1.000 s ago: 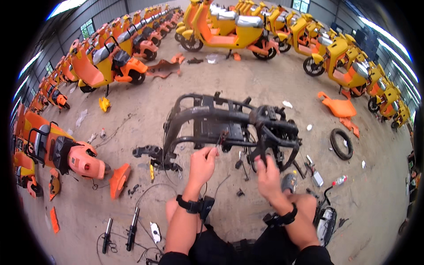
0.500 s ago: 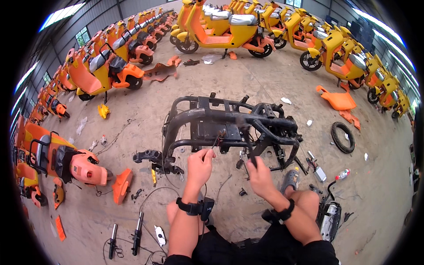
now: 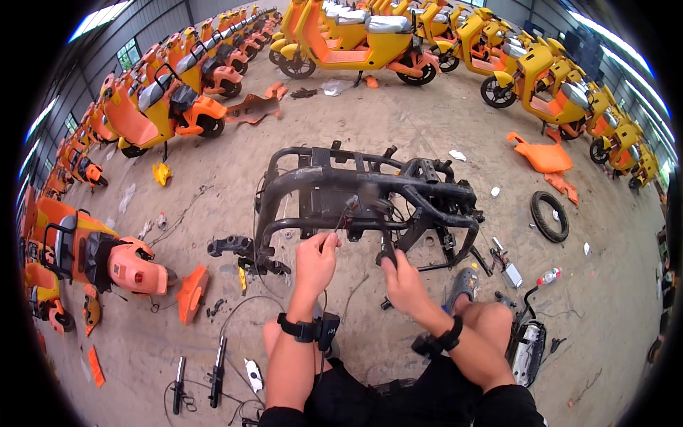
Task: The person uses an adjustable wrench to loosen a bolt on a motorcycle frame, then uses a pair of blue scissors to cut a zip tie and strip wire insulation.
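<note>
A black tubular vehicle frame point(image 3: 421, 192) lies on the floor in front of me. My left hand point(image 3: 316, 263) is closed on a thin rod-like item point(image 3: 345, 217), whose upper end meets the middle of the frame near some reddish wire. Just to the right, my right hand point(image 3: 402, 277) grips a dark-handled tool point(image 3: 387, 250); its head is motion-blurred over the frame, so I cannot make out its shape. Both wrists wear black straps with small devices.
Orange and yellow scooters point(image 3: 356, 60) stand in rows around. An orange panel point(image 3: 541, 156), a tire point(image 3: 548, 217), black fork tubes point(image 3: 217, 370), cables, a bottle point(image 3: 549, 277) and loose parts lie on the concrete floor point(image 3: 455, 128). My knees and shoe point(image 3: 462, 288) are below the frame.
My right hand has moved left from the frame's right part toward its middle, swinging the dark tool beside my left hand. My left hand stays near the same spot on the frame.
</note>
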Demonstrator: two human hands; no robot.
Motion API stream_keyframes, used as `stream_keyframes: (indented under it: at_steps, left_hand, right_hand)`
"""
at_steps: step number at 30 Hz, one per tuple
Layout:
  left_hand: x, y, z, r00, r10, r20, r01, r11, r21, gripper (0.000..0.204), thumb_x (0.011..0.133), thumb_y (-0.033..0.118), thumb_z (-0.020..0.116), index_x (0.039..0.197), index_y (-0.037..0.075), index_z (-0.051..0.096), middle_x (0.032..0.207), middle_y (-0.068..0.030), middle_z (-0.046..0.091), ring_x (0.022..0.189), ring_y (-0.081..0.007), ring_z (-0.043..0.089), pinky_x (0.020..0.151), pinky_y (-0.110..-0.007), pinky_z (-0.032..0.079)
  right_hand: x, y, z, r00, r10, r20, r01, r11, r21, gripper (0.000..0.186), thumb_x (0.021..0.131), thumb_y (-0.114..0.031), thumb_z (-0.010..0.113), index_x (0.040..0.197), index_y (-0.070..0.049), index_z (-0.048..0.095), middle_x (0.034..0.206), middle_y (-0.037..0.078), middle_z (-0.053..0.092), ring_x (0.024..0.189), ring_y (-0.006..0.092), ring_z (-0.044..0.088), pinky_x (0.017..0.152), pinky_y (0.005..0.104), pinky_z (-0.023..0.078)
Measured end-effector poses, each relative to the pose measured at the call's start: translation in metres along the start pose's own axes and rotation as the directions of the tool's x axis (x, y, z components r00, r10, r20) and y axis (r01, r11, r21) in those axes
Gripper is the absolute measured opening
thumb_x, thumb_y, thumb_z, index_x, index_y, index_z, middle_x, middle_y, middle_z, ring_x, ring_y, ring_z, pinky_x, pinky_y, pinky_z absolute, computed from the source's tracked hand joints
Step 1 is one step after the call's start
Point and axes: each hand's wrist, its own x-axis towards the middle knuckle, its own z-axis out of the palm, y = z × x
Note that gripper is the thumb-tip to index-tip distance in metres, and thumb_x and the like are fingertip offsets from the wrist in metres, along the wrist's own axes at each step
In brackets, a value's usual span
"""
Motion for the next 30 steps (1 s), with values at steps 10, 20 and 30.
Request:
stream_keyframes:
  at_steps: [10, 20, 30]
  left_hand:
    - [0.001, 0.001, -0.004, 0.999, -0.042, 0.025, 0.041, 0.999, 0.004, 0.025, 0.094, 0.016, 0.059, 0.081, -0.003, 0.067, 0.053, -0.0037, 0.047, 0.051, -0.0085, 0.040, 0.048, -0.030, 0.032]
    - [-0.001, 0.002, -0.007, 0.999, 0.034, 0.013, -0.034, 0.999, -0.002, 0.024, 0.093, 0.015, 0.058, 0.080, -0.004, 0.066, 0.055, -0.0059, 0.051, 0.052, -0.0091, 0.042, 0.049, -0.030, 0.034]
    - [0.001, -0.001, -0.006, 0.999, -0.041, 0.007, 0.041, 0.999, 0.008, 0.025, 0.094, 0.018, 0.059, 0.081, -0.003, 0.068, 0.054, -0.0024, 0.047, 0.052, -0.0083, 0.039, 0.049, -0.029, 0.032]
  right_hand:
    - [0.037, -0.095, -0.064, 0.961, -0.026, -0.274, 0.145, 0.894, 0.424, 0.027, 0.103, -0.028, 0.047, 0.094, -0.003, 0.049, 0.063, -0.001, 0.047, 0.054, 0.0054, 0.042, 0.048, 0.0239, 0.033]
    - [-0.003, -0.044, -0.045, 0.952, 0.306, -0.021, -0.289, 0.918, 0.272, 0.024, 0.102, -0.025, 0.047, 0.098, -0.002, 0.051, 0.061, 0.002, 0.049, 0.054, 0.0083, 0.046, 0.050, 0.0276, 0.037]
    - [0.030, -0.088, -0.045, 0.979, -0.018, -0.205, 0.072, 0.964, 0.258, 0.022, 0.102, -0.023, 0.047, 0.100, -0.002, 0.049, 0.059, 0.007, 0.049, 0.052, 0.0165, 0.049, 0.050, 0.0299, 0.037]
